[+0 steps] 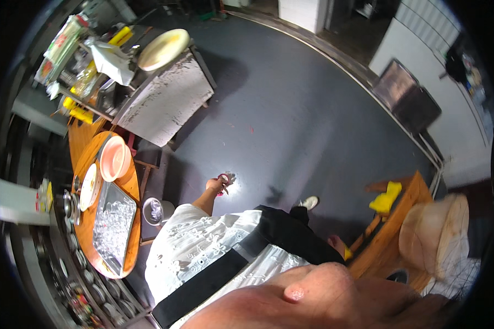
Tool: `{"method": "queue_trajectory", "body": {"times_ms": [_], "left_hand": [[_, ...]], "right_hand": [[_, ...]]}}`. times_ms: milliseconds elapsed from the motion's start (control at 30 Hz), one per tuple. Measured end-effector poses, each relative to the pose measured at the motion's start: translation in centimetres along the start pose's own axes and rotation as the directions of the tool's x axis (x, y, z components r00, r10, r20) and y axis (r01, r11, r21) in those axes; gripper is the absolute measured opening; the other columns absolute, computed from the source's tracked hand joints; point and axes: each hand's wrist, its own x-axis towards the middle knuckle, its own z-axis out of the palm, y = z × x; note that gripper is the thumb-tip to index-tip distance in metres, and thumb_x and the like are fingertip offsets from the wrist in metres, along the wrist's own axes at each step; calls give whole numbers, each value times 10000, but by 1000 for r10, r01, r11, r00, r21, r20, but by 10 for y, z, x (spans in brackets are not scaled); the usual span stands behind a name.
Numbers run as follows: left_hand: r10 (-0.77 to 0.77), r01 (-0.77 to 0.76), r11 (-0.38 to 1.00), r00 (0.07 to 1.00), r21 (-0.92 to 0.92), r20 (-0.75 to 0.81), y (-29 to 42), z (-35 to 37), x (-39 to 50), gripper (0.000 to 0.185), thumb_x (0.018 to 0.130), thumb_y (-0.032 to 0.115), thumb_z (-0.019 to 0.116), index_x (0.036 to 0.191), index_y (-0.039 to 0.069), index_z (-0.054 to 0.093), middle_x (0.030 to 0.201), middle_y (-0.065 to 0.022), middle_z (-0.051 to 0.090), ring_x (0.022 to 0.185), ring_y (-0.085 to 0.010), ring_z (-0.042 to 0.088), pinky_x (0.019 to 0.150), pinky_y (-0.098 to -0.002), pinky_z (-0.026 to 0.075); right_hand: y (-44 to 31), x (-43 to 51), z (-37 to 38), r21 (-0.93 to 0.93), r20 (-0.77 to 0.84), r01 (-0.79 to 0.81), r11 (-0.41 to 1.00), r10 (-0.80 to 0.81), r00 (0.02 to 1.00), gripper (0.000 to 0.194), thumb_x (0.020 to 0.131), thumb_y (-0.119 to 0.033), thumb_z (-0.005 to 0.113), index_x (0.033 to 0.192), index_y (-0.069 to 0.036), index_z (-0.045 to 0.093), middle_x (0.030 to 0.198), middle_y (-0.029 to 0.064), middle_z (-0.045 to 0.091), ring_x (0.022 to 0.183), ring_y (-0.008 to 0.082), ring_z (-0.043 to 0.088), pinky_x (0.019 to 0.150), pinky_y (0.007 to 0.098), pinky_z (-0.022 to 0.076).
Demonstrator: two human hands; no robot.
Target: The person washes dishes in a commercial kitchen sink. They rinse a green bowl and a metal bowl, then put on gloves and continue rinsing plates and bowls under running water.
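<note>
My left hand (215,184) is stretched out low over the grey floor, closed around what looks like a pair of scissors with red handles (224,178). A small part of what appears to be my right hand (336,243) shows beyond the black clothing, beside a yellow item at the wooden table on the right; its fingers cannot be made out. A grey bin (169,209) with crumpled clear plastic inside stands below my left arm in the picture. One light-coloured shoe (310,202) is on the floor.
An oval wooden table (135,242) at left bears pink basins (114,158), a white dish and a metal tray (127,205) of clear glasses. A worn white cabinet (168,98) holds a round board. A yellow cloth (387,197) lies on the right-hand wooden table; a dark chair stands by the wall.
</note>
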Motion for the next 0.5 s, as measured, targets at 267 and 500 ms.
{"method": "queue_trajectory", "body": {"times_ms": [267, 500], "left_hand": [[6, -16, 998, 987, -62, -159, 121, 75, -29, 344, 844, 319, 663, 1029, 32, 710, 868, -141, 721, 637, -304, 688, 497, -410, 531], [-45, 33, 989, 996, -145, -79, 228, 148, -39, 353, 869, 334, 629, 1036, 32, 705, 834, -108, 711, 645, -204, 676, 529, -331, 543]], "right_hand": [[-17, 178, -145, -7, -26, 107, 994, -108, 994, 297, 934, -196, 598, 1180, -32, 616, 1070, 171, 673, 954, 310, 651, 825, 378, 508], [-104, 252, -238, -34, 43, 176, 984, -175, 984, 335, 947, -148, 578, 1233, 26, 577, 1161, 193, 646, 1045, 288, 630, 900, 367, 489]]}}
